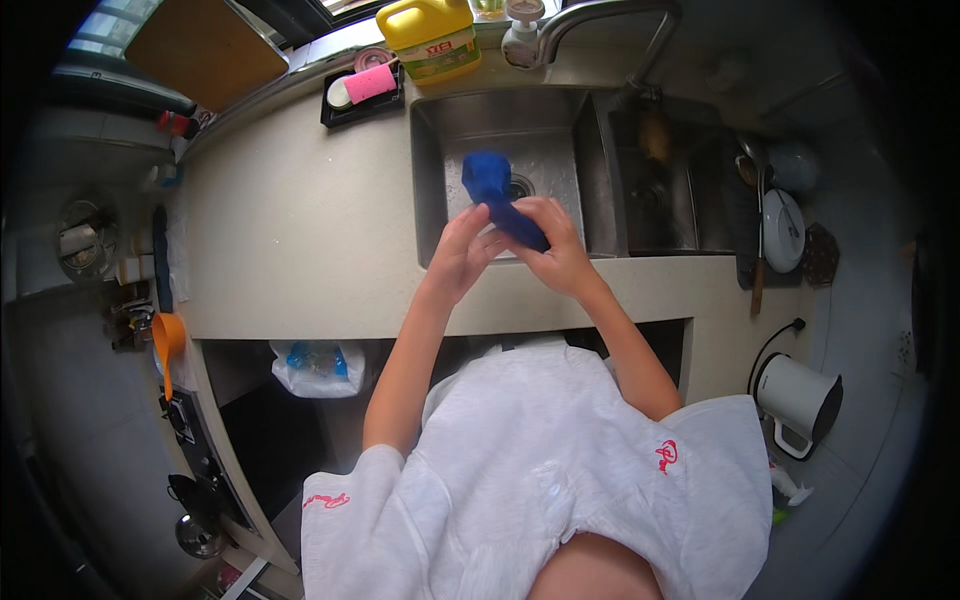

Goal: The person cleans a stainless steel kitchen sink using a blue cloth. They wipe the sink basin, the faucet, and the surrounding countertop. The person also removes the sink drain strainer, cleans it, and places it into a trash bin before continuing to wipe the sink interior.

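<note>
A dark blue cloth [487,178] is stretched between my hands above the left sink basin [455,122]. My left hand [462,250] has its fingers closed at the cloth's near left edge. My right hand [556,252] grips the cloth's lower right end, thumb and fingers around it. The cloth's upper part bulges away from me toward the drain and is slightly smeared by motion, so whether it is a rag or a small garment cannot be told.
A curved tap [610,15] rises behind the basins, next to a pump bottle [522,38]. A yellow jug [430,40] and a black tray [345,105] with a pink sponge [370,84] stand behind left. A white kettle [795,400] is at right.
</note>
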The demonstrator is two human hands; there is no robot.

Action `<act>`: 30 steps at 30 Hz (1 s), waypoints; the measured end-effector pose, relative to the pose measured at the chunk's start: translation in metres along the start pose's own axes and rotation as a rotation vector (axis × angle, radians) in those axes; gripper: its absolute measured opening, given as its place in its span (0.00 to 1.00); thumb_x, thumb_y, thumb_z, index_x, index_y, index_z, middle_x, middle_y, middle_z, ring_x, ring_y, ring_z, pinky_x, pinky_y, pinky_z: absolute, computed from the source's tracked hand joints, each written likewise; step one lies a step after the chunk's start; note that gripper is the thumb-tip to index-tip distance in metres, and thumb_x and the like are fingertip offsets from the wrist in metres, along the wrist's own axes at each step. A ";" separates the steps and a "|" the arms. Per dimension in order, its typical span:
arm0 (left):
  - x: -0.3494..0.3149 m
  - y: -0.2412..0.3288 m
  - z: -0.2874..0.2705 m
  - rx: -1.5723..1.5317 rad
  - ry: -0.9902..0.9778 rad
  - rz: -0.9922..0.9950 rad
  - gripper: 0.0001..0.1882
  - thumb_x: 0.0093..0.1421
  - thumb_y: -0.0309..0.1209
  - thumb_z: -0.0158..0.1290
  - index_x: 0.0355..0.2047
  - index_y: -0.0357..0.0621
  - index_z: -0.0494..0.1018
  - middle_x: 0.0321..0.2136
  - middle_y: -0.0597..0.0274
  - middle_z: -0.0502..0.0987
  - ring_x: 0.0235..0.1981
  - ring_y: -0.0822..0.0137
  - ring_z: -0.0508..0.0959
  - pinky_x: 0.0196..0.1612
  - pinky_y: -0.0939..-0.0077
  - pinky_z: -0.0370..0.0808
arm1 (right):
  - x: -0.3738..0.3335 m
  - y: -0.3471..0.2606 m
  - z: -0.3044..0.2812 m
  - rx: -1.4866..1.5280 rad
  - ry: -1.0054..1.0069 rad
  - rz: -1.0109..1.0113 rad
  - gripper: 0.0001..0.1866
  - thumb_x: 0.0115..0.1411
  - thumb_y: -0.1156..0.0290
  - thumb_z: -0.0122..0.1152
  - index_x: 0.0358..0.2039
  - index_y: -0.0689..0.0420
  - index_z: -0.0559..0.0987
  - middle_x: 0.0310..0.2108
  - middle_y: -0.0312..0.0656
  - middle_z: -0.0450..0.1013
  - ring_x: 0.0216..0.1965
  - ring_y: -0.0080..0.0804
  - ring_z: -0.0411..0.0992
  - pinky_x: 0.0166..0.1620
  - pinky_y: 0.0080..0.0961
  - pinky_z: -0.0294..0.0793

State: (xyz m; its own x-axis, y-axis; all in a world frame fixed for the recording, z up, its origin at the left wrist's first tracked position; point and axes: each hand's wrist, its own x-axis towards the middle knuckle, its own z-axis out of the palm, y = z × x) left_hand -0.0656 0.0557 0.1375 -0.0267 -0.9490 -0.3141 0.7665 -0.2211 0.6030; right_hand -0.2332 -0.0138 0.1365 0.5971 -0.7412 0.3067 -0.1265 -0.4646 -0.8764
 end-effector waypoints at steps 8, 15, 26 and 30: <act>-0.038 0.016 0.004 0.743 0.003 0.455 0.24 0.55 0.25 0.61 0.52 0.39 0.68 0.43 0.61 0.76 0.44 0.72 0.75 0.50 0.76 0.73 | -0.017 -0.056 0.032 0.363 0.092 0.327 0.15 0.59 0.68 0.65 0.45 0.59 0.75 0.40 0.37 0.73 0.45 0.24 0.71 0.51 0.24 0.69; -0.074 0.059 -0.010 1.007 -0.054 0.214 0.13 0.62 0.36 0.57 0.34 0.36 0.77 0.17 0.72 0.69 0.20 0.80 0.65 0.23 0.82 0.61 | -0.043 -0.079 0.017 0.269 0.312 0.362 0.08 0.61 0.70 0.62 0.39 0.60 0.79 0.30 0.39 0.77 0.32 0.22 0.74 0.38 0.17 0.74; -0.127 0.075 -0.089 1.386 -0.302 -0.266 0.19 0.57 0.45 0.61 0.36 0.40 0.78 0.25 0.60 0.78 0.24 0.73 0.76 0.28 0.82 0.73 | -0.122 -0.069 -0.023 0.005 -0.306 0.649 0.22 0.58 0.50 0.63 0.29 0.59 0.80 0.25 0.38 0.72 0.28 0.25 0.67 0.34 0.22 0.67; -0.140 0.066 -0.107 1.321 -0.205 -0.218 0.18 0.55 0.44 0.62 0.35 0.40 0.79 0.28 0.60 0.79 0.30 0.72 0.77 0.36 0.81 0.74 | -0.140 -0.039 -0.024 -0.031 -0.441 0.679 0.25 0.55 0.45 0.64 0.28 0.59 0.80 0.27 0.35 0.72 0.31 0.23 0.68 0.38 0.21 0.69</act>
State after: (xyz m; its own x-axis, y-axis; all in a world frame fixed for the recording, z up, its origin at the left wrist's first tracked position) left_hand 0.0573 0.1976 0.1425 -0.2505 -0.8580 -0.4485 -0.4459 -0.3089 0.8401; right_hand -0.3306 0.0962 0.1371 0.6382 -0.6105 -0.4690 -0.5919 0.0003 -0.8060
